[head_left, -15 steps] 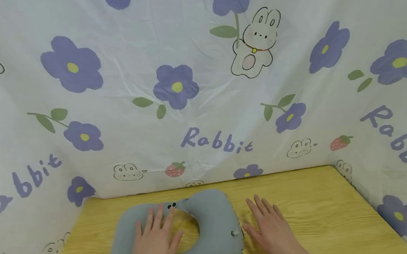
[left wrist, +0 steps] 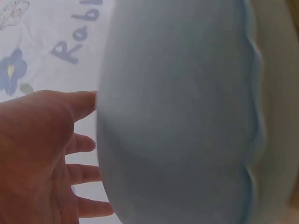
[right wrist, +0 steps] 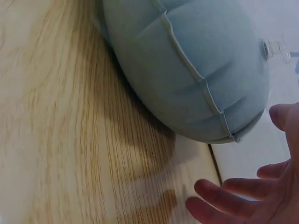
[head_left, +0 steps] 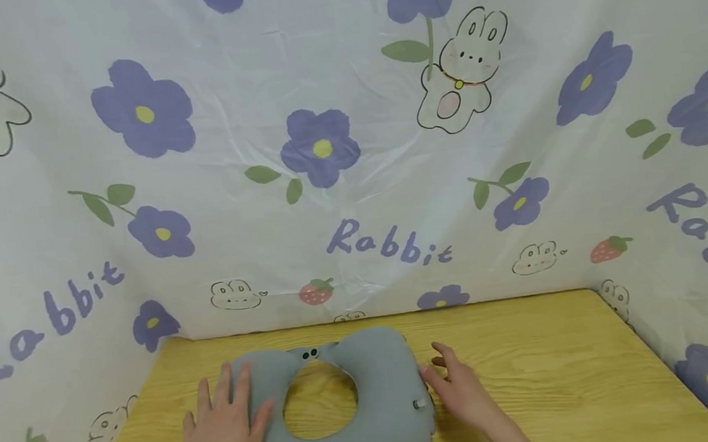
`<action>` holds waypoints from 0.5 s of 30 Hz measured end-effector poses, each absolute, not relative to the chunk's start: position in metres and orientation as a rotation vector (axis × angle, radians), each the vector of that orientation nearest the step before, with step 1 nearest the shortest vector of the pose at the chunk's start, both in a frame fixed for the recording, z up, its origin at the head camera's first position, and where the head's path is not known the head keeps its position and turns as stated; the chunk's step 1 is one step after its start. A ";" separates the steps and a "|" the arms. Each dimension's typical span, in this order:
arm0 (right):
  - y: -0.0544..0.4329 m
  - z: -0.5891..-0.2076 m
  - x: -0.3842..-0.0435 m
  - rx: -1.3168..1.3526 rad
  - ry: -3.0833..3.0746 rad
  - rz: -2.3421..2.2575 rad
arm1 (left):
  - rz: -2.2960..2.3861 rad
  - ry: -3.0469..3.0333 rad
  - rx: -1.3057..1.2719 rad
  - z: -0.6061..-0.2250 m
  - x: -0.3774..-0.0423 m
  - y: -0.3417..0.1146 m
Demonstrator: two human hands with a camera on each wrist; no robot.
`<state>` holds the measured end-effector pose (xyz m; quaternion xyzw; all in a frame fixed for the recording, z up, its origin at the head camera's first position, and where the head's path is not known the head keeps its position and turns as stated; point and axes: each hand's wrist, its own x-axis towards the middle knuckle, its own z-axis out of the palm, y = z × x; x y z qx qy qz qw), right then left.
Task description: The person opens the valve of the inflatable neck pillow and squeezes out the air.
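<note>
In head view, purple lettering (head_left: 389,243) on the white cloth (head_left: 227,113) reads "Rabbit" at nine o'clock, centrally, and, cut off, at three.

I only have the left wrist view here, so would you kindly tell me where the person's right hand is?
Observer: In the head view, the right hand is beside the right side of the grey-blue pillow; I can't be sure whether it touches.
Operator: Thank you. Is there any fitting on that side?
Observer: Yes, the right wrist view shows a clear valve sticking out from the pillow's surface.
Operator: And is the pillow solid across its middle?
Observer: No, the head view shows a rounded opening in it, with the wooden table visible through the gap.
</note>
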<state>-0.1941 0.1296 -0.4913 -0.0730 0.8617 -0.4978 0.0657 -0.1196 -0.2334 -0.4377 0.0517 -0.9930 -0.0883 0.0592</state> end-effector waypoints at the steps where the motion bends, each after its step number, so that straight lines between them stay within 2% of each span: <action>1: 0.129 -0.492 -0.195 -0.203 2.537 -1.559 | -0.295 -3.015 0.169 -0.439 -0.119 -0.237; 5: 0.124 -0.494 -0.196 -0.161 2.377 -1.702 | -0.505 -3.067 0.215 -0.446 -0.120 -0.255; 15: 0.116 -0.497 -0.195 -0.235 2.386 -1.669 | -0.891 -3.054 0.410 -0.466 -0.123 -0.280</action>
